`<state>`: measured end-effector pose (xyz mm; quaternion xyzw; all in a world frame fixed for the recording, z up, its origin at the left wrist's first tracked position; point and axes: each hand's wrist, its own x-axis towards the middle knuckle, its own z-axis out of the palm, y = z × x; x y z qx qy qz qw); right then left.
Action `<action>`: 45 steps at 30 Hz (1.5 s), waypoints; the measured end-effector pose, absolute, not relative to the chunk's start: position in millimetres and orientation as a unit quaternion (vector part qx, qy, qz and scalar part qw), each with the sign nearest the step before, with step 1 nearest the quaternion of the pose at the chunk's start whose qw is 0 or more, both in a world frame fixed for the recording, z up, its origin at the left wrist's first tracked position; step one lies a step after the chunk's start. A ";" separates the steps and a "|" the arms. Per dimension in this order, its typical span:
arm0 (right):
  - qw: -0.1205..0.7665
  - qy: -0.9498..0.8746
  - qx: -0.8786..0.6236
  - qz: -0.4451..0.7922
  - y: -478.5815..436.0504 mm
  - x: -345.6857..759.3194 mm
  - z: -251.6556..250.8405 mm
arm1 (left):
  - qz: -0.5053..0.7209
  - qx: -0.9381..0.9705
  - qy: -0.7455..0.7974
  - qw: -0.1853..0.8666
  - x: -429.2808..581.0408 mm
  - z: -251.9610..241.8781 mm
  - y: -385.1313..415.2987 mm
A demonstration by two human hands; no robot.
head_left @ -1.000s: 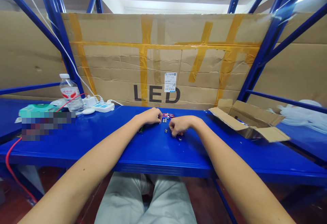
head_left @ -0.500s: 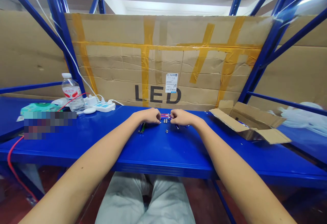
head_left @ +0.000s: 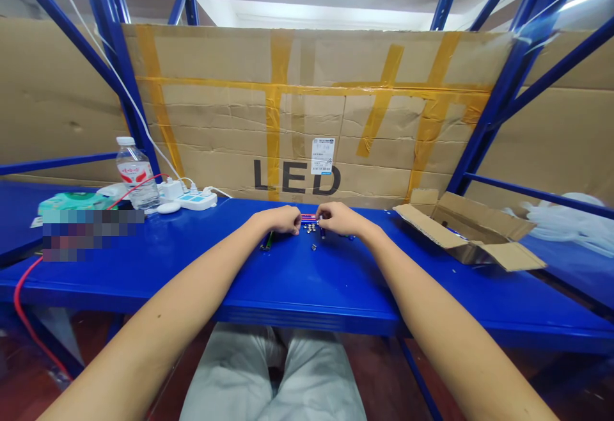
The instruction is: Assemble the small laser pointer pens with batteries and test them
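Note:
My left hand (head_left: pixel 288 221) rests low over the table with its fingers curled together. Whatever may be between those fingertips is too small to make out. Opposite it, my right hand (head_left: pixel 334 218) pinches a short dark blue tube-like piece (head_left: pixel 322 232), pointing down. Several small silvery metal bits (head_left: pixel 311 228) lie between the two hands, and one metal bit (head_left: pixel 314 247) sits apart, closer to me. Behind them, thin red and purple rods (head_left: pixel 307 217) lie crosswise. Slim black and green sticks (head_left: pixel 267 242) show partly beneath my left wrist.
An open cardboard box (head_left: pixel 470 232) stands on the blue table (head_left: pixel 307 286) at right. On the left are a water bottle (head_left: pixel 137 178), a white power strip (head_left: pixel 196 200) and a green packet (head_left: pixel 71 206). A large cardboard panel (head_left: pixel 225 127) rises behind.
My right hand has shifted slightly left, and the blue piece in it now hangs more upright. More metal bits show between the hands. My left hand has barely moved.

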<state>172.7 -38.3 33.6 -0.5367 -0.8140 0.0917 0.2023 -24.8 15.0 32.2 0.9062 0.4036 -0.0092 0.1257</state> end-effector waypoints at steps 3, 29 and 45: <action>0.192 -0.821 -0.530 0.090 -37.4 173.8 32.2 | -0.017 0.902 0.413 0.125 -24.4 31.8 15.4; 0.192 -0.775 -0.521 0.302 -19.9 183.0 16.6 | 0.273 0.935 0.216 0.065 -3.9 30.0 -1.8; 0.142 -0.790 -0.498 0.328 -22.0 188.5 18.9 | 0.165 0.933 0.319 -0.011 -15.3 31.6 1.7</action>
